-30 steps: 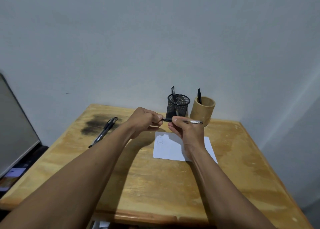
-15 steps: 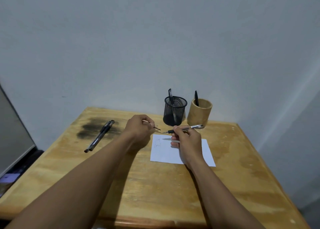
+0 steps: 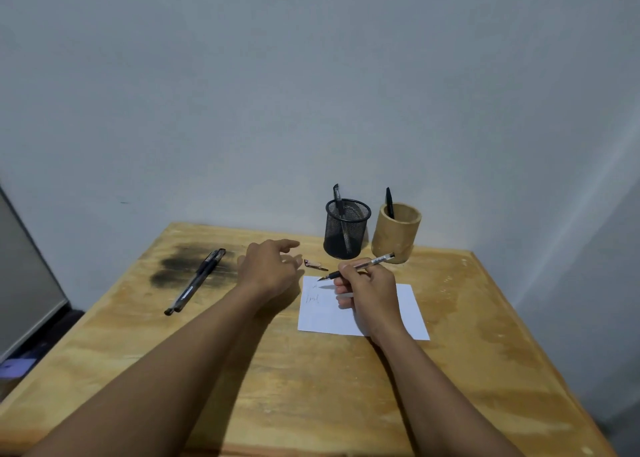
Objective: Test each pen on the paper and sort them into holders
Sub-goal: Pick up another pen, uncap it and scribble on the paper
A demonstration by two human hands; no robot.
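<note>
- The left hand (image 3: 268,271) has let go of the pen cap (image 3: 314,264). The cap now lies on the tabletop (image 3: 311,387), just past the paper's far left corner.
- The left hand's fingers are loose and spread and hold nothing. The hand is just left of the paper (image 3: 410,313).
- The right hand (image 3: 372,295) is over the paper, and its fingers are curled round a pen (image 3: 372,262).
- The pen's tip has come down and now points at the paper's far left corner. I cannot tell if it touches.
- A few small marks show on the paper's left side.
- Behind the paper stand a black mesh holder (image 3: 346,235) and a wooden holder (image 3: 398,238), side by side. Each has one pen in it.
- Two more pens (image 3: 194,283) lie together well left of the paper, on a dark stain (image 3: 173,269).
</note>
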